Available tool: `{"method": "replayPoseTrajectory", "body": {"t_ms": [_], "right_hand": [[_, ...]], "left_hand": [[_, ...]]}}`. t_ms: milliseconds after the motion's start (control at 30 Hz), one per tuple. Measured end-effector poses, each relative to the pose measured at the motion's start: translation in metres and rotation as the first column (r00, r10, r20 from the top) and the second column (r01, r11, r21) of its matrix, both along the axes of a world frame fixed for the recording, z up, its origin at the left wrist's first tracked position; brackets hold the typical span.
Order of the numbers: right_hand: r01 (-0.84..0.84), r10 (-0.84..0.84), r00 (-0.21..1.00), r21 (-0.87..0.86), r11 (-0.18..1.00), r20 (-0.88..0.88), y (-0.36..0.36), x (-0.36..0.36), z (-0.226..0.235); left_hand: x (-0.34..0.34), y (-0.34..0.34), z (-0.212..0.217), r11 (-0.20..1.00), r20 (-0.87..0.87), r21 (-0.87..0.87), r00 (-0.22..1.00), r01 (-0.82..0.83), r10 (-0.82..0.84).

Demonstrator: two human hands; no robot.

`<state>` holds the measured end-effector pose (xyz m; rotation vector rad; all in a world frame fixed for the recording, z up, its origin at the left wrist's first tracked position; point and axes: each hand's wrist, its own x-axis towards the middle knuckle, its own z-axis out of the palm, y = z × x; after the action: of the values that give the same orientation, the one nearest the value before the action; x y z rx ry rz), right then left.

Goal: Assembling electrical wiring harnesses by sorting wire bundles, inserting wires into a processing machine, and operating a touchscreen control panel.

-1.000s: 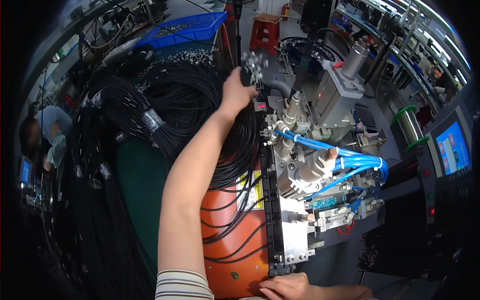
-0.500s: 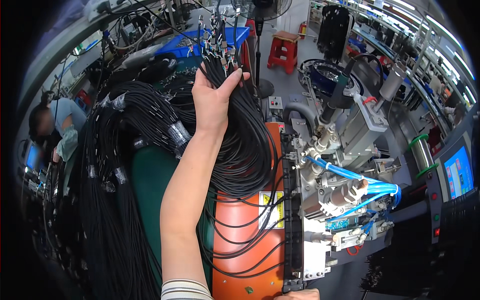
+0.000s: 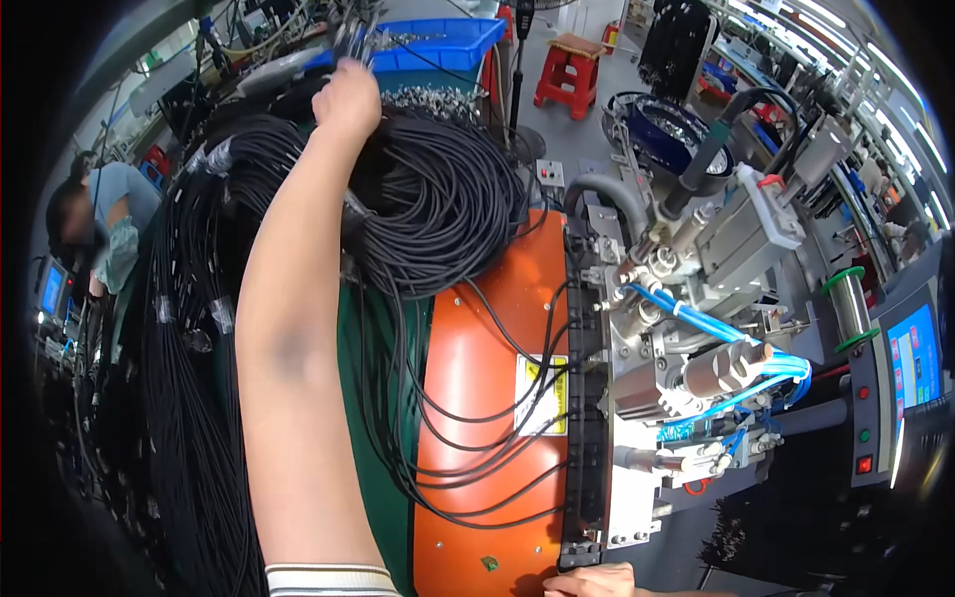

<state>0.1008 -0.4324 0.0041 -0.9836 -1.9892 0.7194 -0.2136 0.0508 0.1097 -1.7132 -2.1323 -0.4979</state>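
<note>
My left hand [image 3: 346, 98] is stretched far forward, closed round a bunch of black cables whose connector ends [image 3: 355, 38] stick up beyond it, smeared by motion. Just right of that forearm lies a big coil of black cables [image 3: 443, 199]. Several single cables [image 3: 477, 468] loop from it across an orange plate [image 3: 468, 368] to a black slotted rail [image 3: 585, 438]. My right hand [image 3: 595, 580] is at the lower edge, by the rail's near end. Its fingers are curled together; whatever they hold is hidden.
Right of the rail stands a metal machine [image 3: 657, 388] with blue air hoses [image 3: 706, 333], a wire spool [image 3: 851, 308] and a screen [image 3: 913, 348]. Bundled cables [image 3: 189, 398] hang at left. A blue tray [image 3: 438, 45] and red stool [image 3: 569, 78] are farther back. Another person [image 3: 119, 214] works at far left.
My left hand has moved forward and left with the bunch of cables. The coil now lies farther back on the bench. My right hand stays by the rail's near end.
</note>
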Motion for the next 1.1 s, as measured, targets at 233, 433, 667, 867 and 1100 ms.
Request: {"method": "replayPoseTrajectory", "body": {"t_ms": [233, 433, 667, 867, 1100], "right_hand": [[-0.005, 0.006, 0.996, -0.014, 1.0, 0.09, -0.001, -0.001, 0.007], [0.018, -0.016, 0.995, -0.017, 1.0, 0.1, 0.001, -0.004, -0.001], [0.096, -0.094, 0.995, -0.095, 0.991, 0.022, -0.006, 0.005, -0.015], [0.05, -0.062, 0.991, -0.101, 0.994, -0.116, -0.003, 0.007, -0.034], [0.001, -0.02, 0.989, -0.129, 0.992, -0.149, 0.001, 0.009, -0.038]], "left_hand": [[-0.008, -0.005, -0.019, 0.984, -0.18, -0.17, 0.983, -0.047, 0.016], [0.051, -0.183, -0.042, 0.658, -0.269, 0.451, 0.795, 0.603, -0.544], [-0.053, -0.518, -0.041, 0.942, 0.092, 0.089, 0.939, 0.325, -0.332], [-0.228, -0.852, -0.079, 0.652, 0.546, 0.076, 0.579, -0.754, 0.606], [-0.222, -0.882, -0.096, 0.639, 0.611, -0.533, 0.27, -0.555, 0.744]]}}
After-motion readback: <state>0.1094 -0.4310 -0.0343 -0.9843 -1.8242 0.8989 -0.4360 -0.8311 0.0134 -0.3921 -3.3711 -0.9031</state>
